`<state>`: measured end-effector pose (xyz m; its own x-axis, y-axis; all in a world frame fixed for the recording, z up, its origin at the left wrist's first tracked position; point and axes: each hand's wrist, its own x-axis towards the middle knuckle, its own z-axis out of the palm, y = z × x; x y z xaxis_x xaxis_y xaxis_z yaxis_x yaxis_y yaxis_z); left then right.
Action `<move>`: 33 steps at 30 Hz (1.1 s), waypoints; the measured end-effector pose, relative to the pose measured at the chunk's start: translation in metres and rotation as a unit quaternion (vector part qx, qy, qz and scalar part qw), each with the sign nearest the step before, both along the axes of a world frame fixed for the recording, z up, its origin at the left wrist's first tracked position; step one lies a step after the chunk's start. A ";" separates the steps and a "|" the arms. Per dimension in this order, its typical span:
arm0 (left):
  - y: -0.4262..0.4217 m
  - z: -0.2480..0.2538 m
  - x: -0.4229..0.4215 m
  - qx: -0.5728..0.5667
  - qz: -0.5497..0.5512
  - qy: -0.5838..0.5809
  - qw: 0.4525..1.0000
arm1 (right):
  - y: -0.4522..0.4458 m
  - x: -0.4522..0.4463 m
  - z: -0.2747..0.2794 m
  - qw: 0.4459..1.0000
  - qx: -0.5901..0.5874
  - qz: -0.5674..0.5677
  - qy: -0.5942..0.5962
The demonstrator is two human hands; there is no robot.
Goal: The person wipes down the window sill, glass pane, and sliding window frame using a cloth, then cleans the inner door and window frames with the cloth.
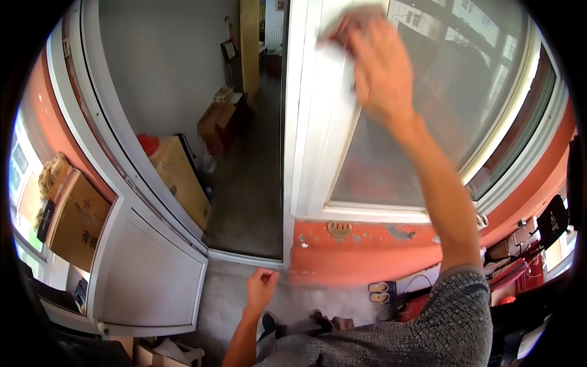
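Observation:
My right hand (386,76) is raised high and pressed over a reddish-brown cloth (348,29), which lies against the white window frame (330,110). The hand and cloth are slightly blurred by motion. Beside them is the window pane (440,110), with pale buildings reflected in it. Down low, in front of my body, hangs my left hand (262,287), its fingers curled in and nothing visible in them. It is apart from the wall and the door.
Left of the frame, an open doorway (244,202) leads into a room with cardboard boxes (215,127). A white door panel (153,269) stands at lower left. Below the window, a beige comb-shaped piece (340,229) sits on the orange wall (354,260). Slippers (380,292) lie on the floor.

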<state>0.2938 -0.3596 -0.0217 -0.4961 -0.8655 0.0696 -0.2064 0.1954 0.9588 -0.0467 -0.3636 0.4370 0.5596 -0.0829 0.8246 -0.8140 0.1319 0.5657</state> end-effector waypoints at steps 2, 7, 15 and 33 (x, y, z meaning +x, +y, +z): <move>0.002 -0.004 0.002 0.001 0.006 0.032 0.999 | 0.007 0.001 -0.081 0.987 0.145 -0.001 -0.068; 0.002 -0.004 0.008 0.026 -0.011 0.001 1.000 | 0.040 0.013 -0.272 0.933 0.353 -0.051 -0.051; 0.010 0.003 0.026 0.029 -0.039 -0.019 0.999 | 0.041 0.019 -0.324 0.905 0.416 -0.085 0.024; 0.021 -0.031 0.082 0.077 0.009 -0.037 0.996 | -0.019 0.035 -0.108 0.979 0.198 -0.049 0.032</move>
